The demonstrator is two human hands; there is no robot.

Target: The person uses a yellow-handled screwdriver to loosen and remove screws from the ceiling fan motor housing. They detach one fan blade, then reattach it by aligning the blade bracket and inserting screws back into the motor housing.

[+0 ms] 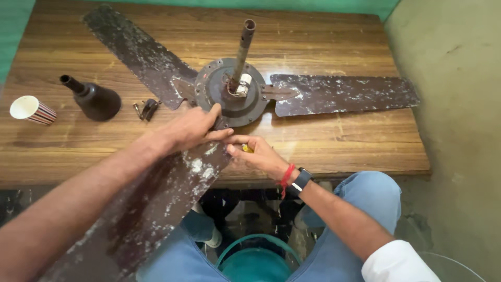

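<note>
Our left hand (190,128) presses flat, fingers together, on the near fan blade (156,203) at the motor hub (232,94) on the table (339,141). Our right hand (258,154) pinches a small yellow tool (246,149), mostly hidden.

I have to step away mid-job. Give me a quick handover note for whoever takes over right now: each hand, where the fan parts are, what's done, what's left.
Left hand: resting on the near fan blade where it meets the motor hub; no closed grip visible.
Right hand: at the same joint, fingers pinched on a small yellow item, too hidden to identify.
Parts: fan lies on the wooden table, downrod pointing up. The dark canopy cover and a small dark fitting lie to the left, near a paper cup.
Done: canopy cover off the rod.
Left: all three blades look attached to the hub; the near blade's joint is being handled.
</note>
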